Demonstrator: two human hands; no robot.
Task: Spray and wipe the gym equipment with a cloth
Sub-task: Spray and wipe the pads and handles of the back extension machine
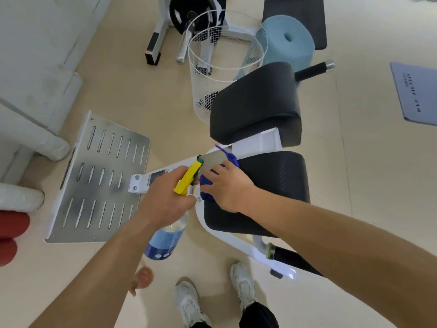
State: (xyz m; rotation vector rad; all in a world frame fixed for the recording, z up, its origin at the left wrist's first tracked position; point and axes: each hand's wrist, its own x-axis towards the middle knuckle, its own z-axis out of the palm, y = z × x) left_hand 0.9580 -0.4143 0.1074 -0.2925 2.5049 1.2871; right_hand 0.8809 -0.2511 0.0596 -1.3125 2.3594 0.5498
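Gripping the spray bottle (167, 239) by its neck in the left hand (165, 202), fingers (181, 171) curled round under the yellow trigger (188, 179). Pressing the blue cloth (205, 181) onto the front edge of the near black pad (274, 185) with the right hand (228, 188), fingers (214, 173) clasped over it.

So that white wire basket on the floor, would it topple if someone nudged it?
Probably easily: the wire basket is thin open mesh, so likely light, and it stands tall with only a few small dark items at its bottom. The mesh might flex when gripped.
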